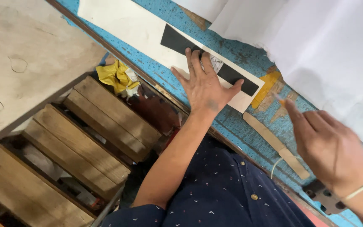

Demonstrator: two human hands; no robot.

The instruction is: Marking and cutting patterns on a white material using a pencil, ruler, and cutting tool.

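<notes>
The left hand (204,86) lies flat, fingers spread and grasping nothing, pressing down on a long black rectangular strip (232,75) that rests on a cream-white rectangular card (131,25). Both lie diagonally on the worn blue-painted worktable (232,126), close to its near edge, with the strip towards the card's nearer end. A small pale patch with dark line markings (216,63) shows on the strip just beside the fingertips.

The right hand (328,147) hovers above the table, apart from the strip, pinching a thin orange-tipped marking tool (280,101) between thumb and fingers; only its tip shows, so what kind of tool it is cannot be told. It points towards the strip's nearer end.

As things lie, the strip looks placed and pinned on the card, while the tool has not yet touched it; no fresh line or cut is visible there, so the marking itself appears to remain.

A flat tan wooden stick (276,145) lies on the table near the right hand, and a large white sheet (316,46) covers the far side. Below the near edge sit wooden planks (106,122) and a crumpled yellow wrapper (116,75).
</notes>
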